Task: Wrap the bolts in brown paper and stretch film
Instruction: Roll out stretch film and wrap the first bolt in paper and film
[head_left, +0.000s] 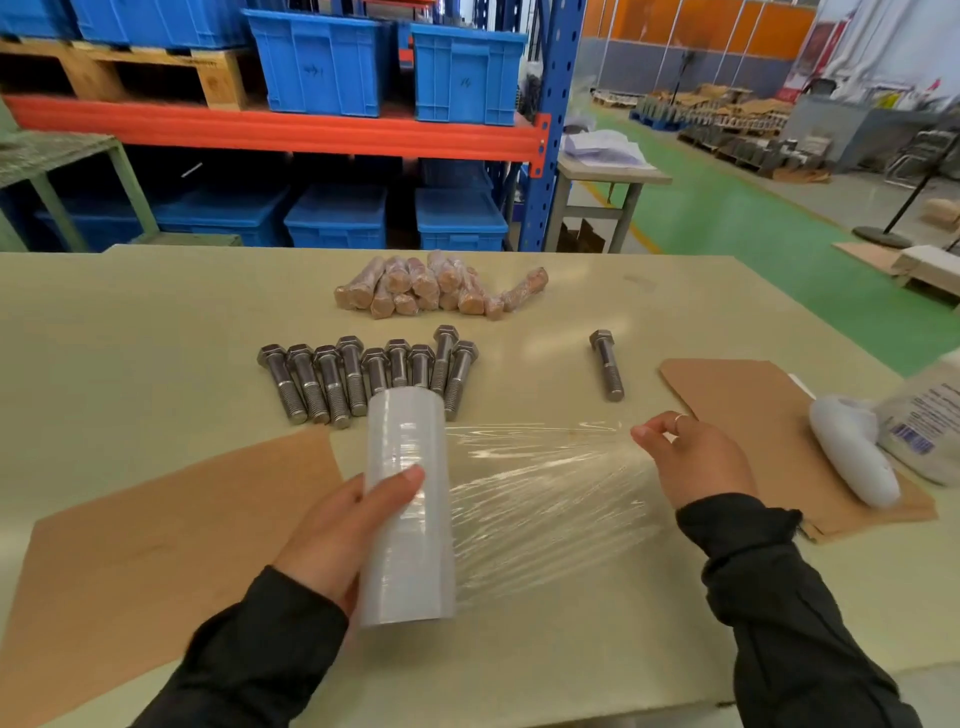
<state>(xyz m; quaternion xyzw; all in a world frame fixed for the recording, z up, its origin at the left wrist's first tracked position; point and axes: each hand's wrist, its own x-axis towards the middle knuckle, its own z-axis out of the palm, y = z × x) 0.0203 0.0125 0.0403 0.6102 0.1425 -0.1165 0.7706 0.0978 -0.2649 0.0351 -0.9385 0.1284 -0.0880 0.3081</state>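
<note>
Stretch film: thin, clingy, tear-prone sheet above the tabletop, right hand pinching its free edge, left hand gripping the light, stiff roll; bolts beyond look heavy.

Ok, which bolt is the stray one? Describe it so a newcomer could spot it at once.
Start at the pale green table and find the row of bare bolts at its middle. Look right, toward the brown paper sheet near the right hand. The lone bolt lies there by itself, touching nothing.
</note>
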